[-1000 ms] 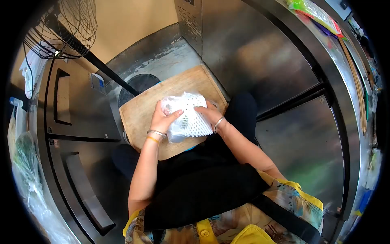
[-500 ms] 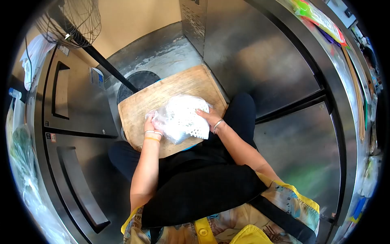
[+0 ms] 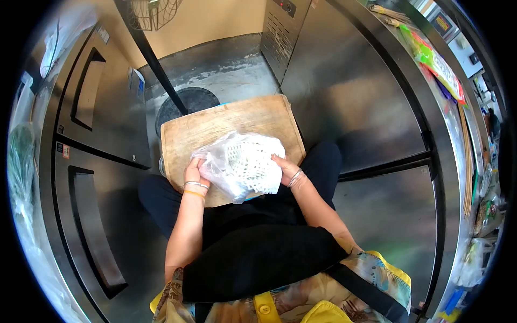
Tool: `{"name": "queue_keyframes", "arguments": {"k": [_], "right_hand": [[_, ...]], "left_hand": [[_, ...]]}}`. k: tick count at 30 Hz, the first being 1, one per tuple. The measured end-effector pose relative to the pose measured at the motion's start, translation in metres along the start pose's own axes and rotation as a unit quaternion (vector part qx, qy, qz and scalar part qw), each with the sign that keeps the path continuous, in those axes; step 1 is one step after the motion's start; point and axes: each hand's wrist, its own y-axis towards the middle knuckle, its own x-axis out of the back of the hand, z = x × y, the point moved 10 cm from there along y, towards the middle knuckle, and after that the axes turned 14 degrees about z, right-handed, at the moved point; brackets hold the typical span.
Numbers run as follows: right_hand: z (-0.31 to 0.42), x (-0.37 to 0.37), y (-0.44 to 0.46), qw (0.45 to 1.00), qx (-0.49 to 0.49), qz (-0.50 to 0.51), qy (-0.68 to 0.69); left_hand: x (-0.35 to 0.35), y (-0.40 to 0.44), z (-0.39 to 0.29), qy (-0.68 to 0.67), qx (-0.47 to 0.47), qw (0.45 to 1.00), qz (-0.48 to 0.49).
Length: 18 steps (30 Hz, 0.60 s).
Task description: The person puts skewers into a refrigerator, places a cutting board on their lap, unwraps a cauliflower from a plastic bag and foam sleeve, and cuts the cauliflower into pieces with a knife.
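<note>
In the head view a clear plastic bag (image 3: 215, 164) sits above the wooden board (image 3: 226, 116) at my lap. Against or inside it shows a white sheet full of small holes (image 3: 257, 161), like netting or perforated paper; I cannot tell exactly which. My left hand (image 3: 195, 171) is closed on the bag's left side, thumb on top. At the opposite edge, my right hand (image 3: 287, 169) pinches the white sheet, with its other fingers hidden underneath. Both hands wear thin bracelets at the wrist.
Steel refrigerator doors stand on the left (image 3: 102, 161) and right (image 3: 350, 91). Behind the board are a fan pole (image 3: 153, 62) and its round black base (image 3: 196, 101). A colourful packet (image 3: 433, 62) and thin sticks (image 3: 467, 161) lie on the right counter.
The white sheet and bag are spread wider, with more of the holes facing up. My hands have moved slightly apart. The camera view has shifted a little.
</note>
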Motion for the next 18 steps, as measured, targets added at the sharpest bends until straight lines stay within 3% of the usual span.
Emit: {"name": "queue_keyframes", "arguments": {"k": [2, 3, 6, 8, 10, 12, 14, 18], "right_hand": [[-0.002, 0.010, -0.001, 1.000, -0.019, -0.021, -0.003], [0.002, 0.009, -0.002, 0.999, -0.027, -0.028, -0.029], [0.011, -0.011, -0.004, 0.994, -0.045, -0.028, -0.090], [0.014, -0.032, 0.001, 0.990, -0.054, -0.018, -0.126], [0.009, -0.055, 0.011, 0.978, -0.092, 0.025, -0.188], [0.008, -0.077, 0.019, 0.971, -0.101, 0.041, -0.211], [0.008, -0.101, 0.025, 0.971, -0.095, 0.087, -0.203], [0.009, -0.113, 0.027, 0.976, -0.090, 0.114, -0.162]], "left_hand": [[-0.003, -0.009, -0.028, 0.180, -0.125, 0.976, 0.010], [-0.024, -0.025, -0.033, 0.211, -0.088, 0.974, 0.010], [-0.059, -0.047, -0.068, 0.279, -0.160, 0.944, 0.069], [-0.094, -0.058, -0.078, 0.323, -0.159, 0.928, 0.094], [-0.120, -0.049, -0.065, 0.433, -0.085, 0.882, 0.163], [-0.109, -0.023, -0.054, 0.431, -0.116, 0.871, 0.204], [-0.104, -0.007, -0.032, 0.519, -0.021, 0.823, 0.228], [-0.078, 0.015, -0.058, 0.402, -0.070, 0.893, 0.191]]}}
